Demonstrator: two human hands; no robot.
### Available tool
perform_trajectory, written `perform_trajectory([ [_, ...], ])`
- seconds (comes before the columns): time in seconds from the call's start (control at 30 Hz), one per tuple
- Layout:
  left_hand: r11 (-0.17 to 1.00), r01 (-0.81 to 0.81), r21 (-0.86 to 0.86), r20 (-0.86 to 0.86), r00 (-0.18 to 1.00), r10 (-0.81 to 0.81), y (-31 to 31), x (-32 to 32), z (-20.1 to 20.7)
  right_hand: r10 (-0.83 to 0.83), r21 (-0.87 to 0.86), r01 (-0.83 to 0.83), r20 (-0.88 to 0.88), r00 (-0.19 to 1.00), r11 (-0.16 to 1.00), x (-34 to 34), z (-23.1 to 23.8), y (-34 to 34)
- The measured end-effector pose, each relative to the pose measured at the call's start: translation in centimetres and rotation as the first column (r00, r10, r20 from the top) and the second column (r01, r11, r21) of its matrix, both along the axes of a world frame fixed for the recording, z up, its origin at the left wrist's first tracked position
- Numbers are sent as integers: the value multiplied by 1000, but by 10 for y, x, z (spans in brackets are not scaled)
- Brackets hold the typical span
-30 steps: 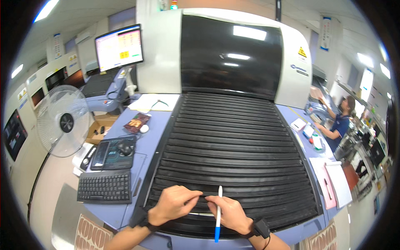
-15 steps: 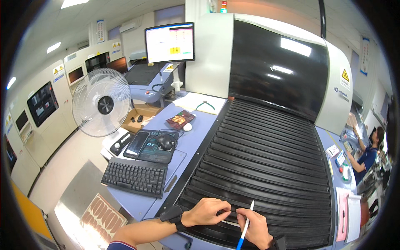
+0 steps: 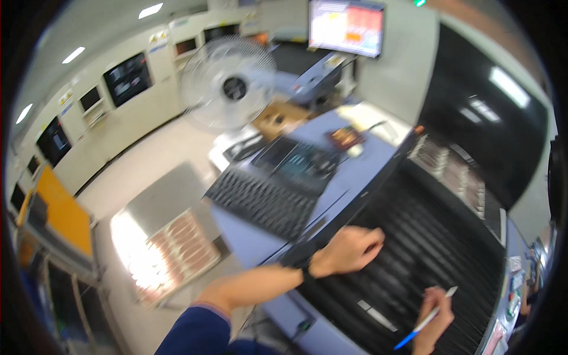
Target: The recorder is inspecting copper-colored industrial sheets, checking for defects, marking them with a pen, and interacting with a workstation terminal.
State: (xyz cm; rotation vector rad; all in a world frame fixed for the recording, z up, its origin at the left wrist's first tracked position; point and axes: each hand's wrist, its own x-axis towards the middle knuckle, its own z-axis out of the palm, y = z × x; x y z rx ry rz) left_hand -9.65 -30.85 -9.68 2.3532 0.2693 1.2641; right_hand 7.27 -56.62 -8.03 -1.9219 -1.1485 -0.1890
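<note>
My left hand [image 3: 350,251] is raised over the left side of a black ribbed conveyor [image 3: 408,213], its fingers curled in and nothing visible in them. A white pen with a blue end [image 3: 425,320] lies in the grip of my right hand [image 3: 436,316], low over the conveyor's near right part. Between and below the hands, a thin white strip [image 3: 377,315] rests on the conveyor. At the conveyor's far end, by the dark machine cover [image 3: 488,103], a panel with a row of pale rounded shapes [image 3: 452,173] shows. Motion blurs much of the picture.
Left of the conveyor, a blue bench [image 3: 349,192] carries a keyboard [image 3: 263,201] and a patterned packet [image 3: 345,139]. Beyond stand a fan [image 3: 231,86] and a monitor [image 3: 346,26]. A patterned panel [image 3: 183,251] lies on a low metal surface at lower left.
My view has swung left, and my hands have moved apart. The right hand still holds the pen. The pale-patterned panel has appeared at the conveyor's far end.
</note>
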Motion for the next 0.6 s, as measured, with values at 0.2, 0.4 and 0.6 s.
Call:
perform_trajectory([
  [0.2,991,-83,-101,34,996,87,19,15,-13,-76,56,72,65,995,996,29,11,-3],
  [0.4,983,-166,-72,31,985,169,12,8,-9,-81,172,140,-314,946,975,88,-42,-22],
  [0.6,937,-344,-62,-275,908,315,-2,-1,-8,-18,57,6,205,979,998,45,-4,-7],
])
